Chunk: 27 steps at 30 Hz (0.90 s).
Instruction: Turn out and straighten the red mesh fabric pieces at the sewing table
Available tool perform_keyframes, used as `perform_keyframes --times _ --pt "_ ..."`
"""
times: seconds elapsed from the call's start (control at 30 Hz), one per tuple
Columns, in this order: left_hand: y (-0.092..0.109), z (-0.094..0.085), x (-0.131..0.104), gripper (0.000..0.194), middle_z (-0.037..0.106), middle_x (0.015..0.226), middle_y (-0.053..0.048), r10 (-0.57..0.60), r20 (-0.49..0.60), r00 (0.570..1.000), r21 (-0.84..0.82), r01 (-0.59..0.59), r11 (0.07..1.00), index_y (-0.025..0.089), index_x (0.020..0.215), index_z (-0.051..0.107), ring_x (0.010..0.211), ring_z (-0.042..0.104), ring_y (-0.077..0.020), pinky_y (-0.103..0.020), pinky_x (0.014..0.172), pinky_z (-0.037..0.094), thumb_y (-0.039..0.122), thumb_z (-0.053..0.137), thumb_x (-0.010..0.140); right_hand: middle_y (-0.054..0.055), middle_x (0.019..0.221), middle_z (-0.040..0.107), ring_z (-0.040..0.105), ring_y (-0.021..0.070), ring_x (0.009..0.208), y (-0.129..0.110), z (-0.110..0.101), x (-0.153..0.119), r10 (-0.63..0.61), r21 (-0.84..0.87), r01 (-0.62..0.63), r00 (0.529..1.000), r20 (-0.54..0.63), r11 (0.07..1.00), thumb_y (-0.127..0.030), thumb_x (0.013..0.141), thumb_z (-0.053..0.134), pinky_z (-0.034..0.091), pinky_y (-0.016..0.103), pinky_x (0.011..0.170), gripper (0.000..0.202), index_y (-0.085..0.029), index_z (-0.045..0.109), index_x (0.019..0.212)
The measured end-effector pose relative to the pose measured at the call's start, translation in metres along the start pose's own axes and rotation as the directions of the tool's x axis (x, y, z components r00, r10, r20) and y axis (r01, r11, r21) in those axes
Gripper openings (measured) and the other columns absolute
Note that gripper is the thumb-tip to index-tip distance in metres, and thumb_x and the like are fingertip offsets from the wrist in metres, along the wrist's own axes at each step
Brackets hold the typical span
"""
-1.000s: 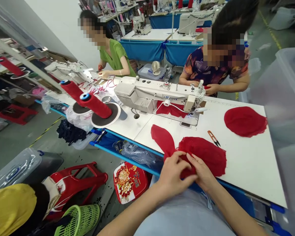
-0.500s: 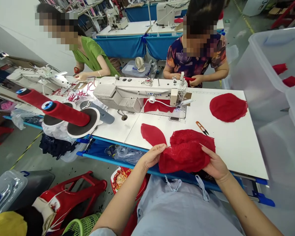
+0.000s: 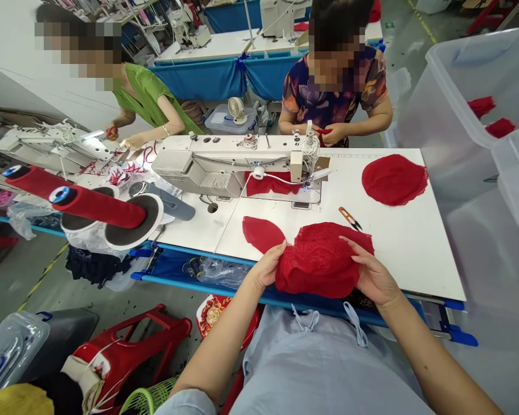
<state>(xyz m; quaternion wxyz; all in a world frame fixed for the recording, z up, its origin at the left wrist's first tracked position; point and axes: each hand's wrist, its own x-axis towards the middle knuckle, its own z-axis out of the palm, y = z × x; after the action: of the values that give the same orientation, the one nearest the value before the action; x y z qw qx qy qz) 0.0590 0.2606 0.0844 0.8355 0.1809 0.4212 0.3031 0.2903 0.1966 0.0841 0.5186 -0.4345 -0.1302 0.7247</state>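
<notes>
A red lace fabric piece point(image 3: 318, 268), rounded like a cup, hangs over the table's front edge between my hands. At its left edge, my left hand point(image 3: 269, 266) pinches the cloth between thumb and fingers. My right hand point(image 3: 374, 275) grips the right side, its fingers lying over the lace and the thumb hidden. Just beyond my left fingertips lies a smooth red leaf-shaped fabric piece point(image 3: 263, 233). Orange-handled thread snips point(image 3: 350, 218) rest behind the lace, and a round red lace piece point(image 3: 394, 179) lies flat at the right.
Across the white table point(image 3: 419, 253) stands a sewing machine point(image 3: 237, 158) with red fabric point(image 3: 270, 183) under it. Red thread cones point(image 3: 99, 206) and a grey bottle point(image 3: 173, 203) are left. Two people sit opposite. A clear plastic bin point(image 3: 441, 98) borders the right side.
The lace piece's upper fold has been smoothed out into a rounder, fuller shape. My right fingers have spread further over it. The view has shifted slightly.
</notes>
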Motion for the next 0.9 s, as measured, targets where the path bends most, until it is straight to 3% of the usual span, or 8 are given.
perform_keyframes --times 0.27,0.43,0.53,0.6,0.67,0.73,0.8,0.9 --pt "-0.002 -0.003 0.007 0.028 0.071 0.078 -0.011 -0.016 0.011 1.0 -0.034 0.017 0.999 0.009 0.081 0.066 0.074 0.068 -0.0188 -0.029 0.078 0.052 0.037 0.064 0.08 0.001 0.118 0.067 0.061 0.0208 0.106 -0.003 -0.004 -0.001 0.038 0.039 -0.038 0.999 0.012 0.999 -0.025 0.073 0.059 0.049 0.037 0.09 0.046 -0.031 0.059 0.118" --pt "0.004 0.009 0.004 0.03 0.069 0.081 -0.009 -0.083 0.086 0.993 -0.026 0.086 0.996 0.01 0.087 0.063 0.075 0.066 -0.0163 -0.025 0.075 0.051 0.033 0.074 0.071 -0.002 0.108 0.07 0.065 0.016 0.09 -0.007 -0.012 -0.011 0.04 0.029 -0.041 0.998 0.038 0.999 -0.011 0.062 0.065 0.052 0.029 0.079 0.054 -0.03 0.063 0.113" --pt "0.015 0.022 0.015 0.04 0.068 0.088 -0.005 -0.069 0.191 0.979 0.119 0.047 0.992 0.015 0.098 0.059 0.075 0.065 -0.0134 -0.024 0.074 0.05 0.021 0.079 0.064 -0.001 0.114 0.067 0.065 0.0161 0.088 -0.008 -0.027 -0.012 -0.045 -0.022 0.045 0.999 0.0 0.999 -0.011 0.059 0.065 0.052 0.027 0.072 0.055 -0.03 0.063 0.11" --pt "0.022 0.03 0.032 0.042 0.066 0.092 -0.004 -0.004 0.204 0.979 0.364 -0.072 0.929 0.018 0.106 0.055 0.076 0.064 -0.0137 -0.026 0.074 0.05 0.022 0.074 0.069 0.002 0.12 0.064 0.064 0.0192 0.093 -0.006 -0.039 -0.007 -0.17 -0.163 0.157 0.983 -0.069 0.974 -0.016 0.061 0.062 0.053 0.03 0.072 0.058 -0.03 0.058 0.118" --pt "0.024 0.036 0.054 0.033 0.065 0.092 -0.005 0.176 0.128 0.976 0.69 -0.215 0.691 0.018 0.109 0.053 0.08 0.063 -0.0157 -0.03 0.077 0.05 0.022 0.063 0.077 0.006 0.12 0.062 0.063 0.0237 0.098 0.0 -0.051 0.002 -0.352 -0.434 0.245 0.918 -0.184 0.867 -0.022 0.064 0.055 0.053 0.037 0.077 0.06 -0.027 0.051 0.124" --pt "0.021 0.039 0.072 0.028 0.063 0.099 -0.009 0.399 0.071 0.914 0.888 -0.24 0.393 0.017 0.108 0.054 0.091 0.061 -0.0198 -0.038 0.086 0.048 0.015 0.053 0.08 0.011 0.115 0.062 0.06 0.0287 0.103 0.006 -0.06 0.011 -0.537 -0.67 0.232 0.792 -0.29 0.705 -0.023 0.062 0.051 0.049 0.047 0.085 0.058 -0.022 0.051 0.12" --pt "0.012 0.039 0.083 0.03 0.058 0.112 -0.013 0.513 0.072 0.855 0.932 -0.241 0.27 0.016 0.107 0.054 0.107 0.054 -0.0233 -0.045 0.098 0.039 0.009 0.047 0.079 0.013 0.118 0.057 0.054 0.0318 0.11 0.009 -0.065 0.021 -0.656 -0.771 0.215 0.683 -0.321 0.6 -0.024 0.06 0.051 0.043 0.052 0.092 0.053 -0.021 0.054 0.113" --pt "-0.009 0.034 0.081 0.028 0.057 0.111 -0.012 0.529 0.142 0.837 0.95 -0.265 0.164 0.017 0.105 0.057 0.109 0.053 -0.0253 -0.047 0.1 0.037 0.011 0.044 0.08 0.013 0.113 0.056 0.055 0.0303 0.105 -0.002 -0.068 0.046 -0.754 -0.839 0.221 0.589 -0.292 0.497 -0.027 0.065 0.05 0.045 0.049 0.089 0.04 -0.021 0.056 0.104"
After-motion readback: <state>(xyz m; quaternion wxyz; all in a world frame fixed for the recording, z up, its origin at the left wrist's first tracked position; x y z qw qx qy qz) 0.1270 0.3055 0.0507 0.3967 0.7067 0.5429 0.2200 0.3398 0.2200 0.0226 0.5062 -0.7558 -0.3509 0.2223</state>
